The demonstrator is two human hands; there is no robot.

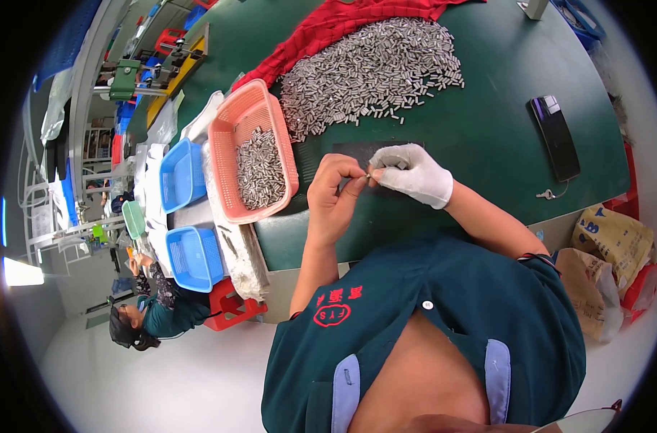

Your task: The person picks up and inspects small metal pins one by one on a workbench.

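My left hand is bare, its thumb and forefinger pinched at one end of a tiny metal piece. On the other side my right hand, in a white glove with bare fingertips showing, pinches the same piece. Its exact shape is mostly hidden by the fingers. Both hands meet just above a dark mat at the table's near side. Beyond them spreads a large heap of short silvery metal cylinders. To the left, a pink plastic basket holds many similar metal pieces.
A red checked cloth borders the heap on the green table. At right lie a black phone and a key. Blue baskets stand left of the pink one. Another person sits at far left; bags stand at right.
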